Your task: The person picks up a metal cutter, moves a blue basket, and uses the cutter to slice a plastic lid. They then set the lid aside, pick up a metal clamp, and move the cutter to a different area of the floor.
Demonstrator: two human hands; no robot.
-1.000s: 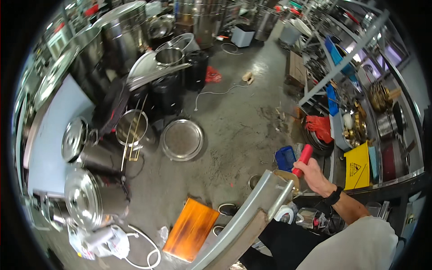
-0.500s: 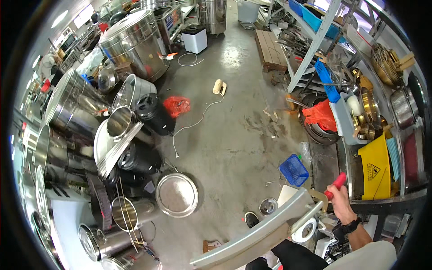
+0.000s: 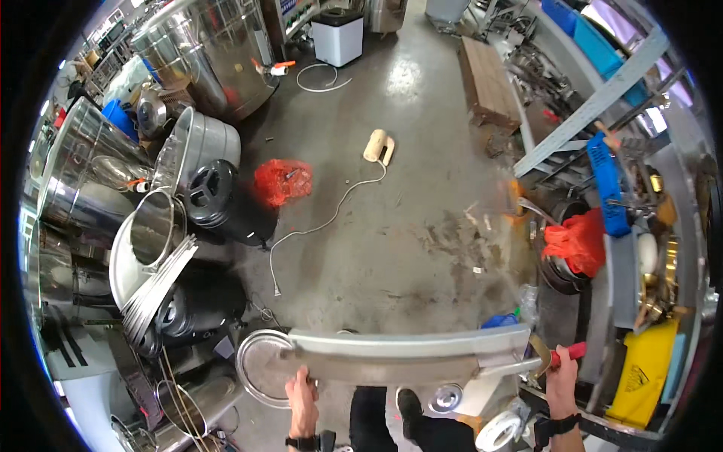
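A long curved strip of stainless sheet metal [image 3: 407, 355] stretches level across the lower middle of the view. My left hand [image 3: 303, 392] grips its lower edge near the left end. At the right end, my right hand [image 3: 561, 380] is closed on the red handle of a hammer-like tool [image 3: 553, 355] whose head rests against the strip's end. Both wrists wear dark bands. My dark-clothed legs and a shoe [image 3: 410, 410] show below the strip.
Steel pots and drums [image 3: 154, 226] crowd the left, with a round steel lid [image 3: 260, 369] on the floor. A red bag [image 3: 282, 181] and white cable [image 3: 324, 222] lie on the concrete. Shelving [image 3: 625, 226] with a red bag and yellow sign lines the right.
The view has swung so the metal strip now lies level across the frame. My left hand has come into view gripping the strip; my right hand still holds the red-handled tool at its end.
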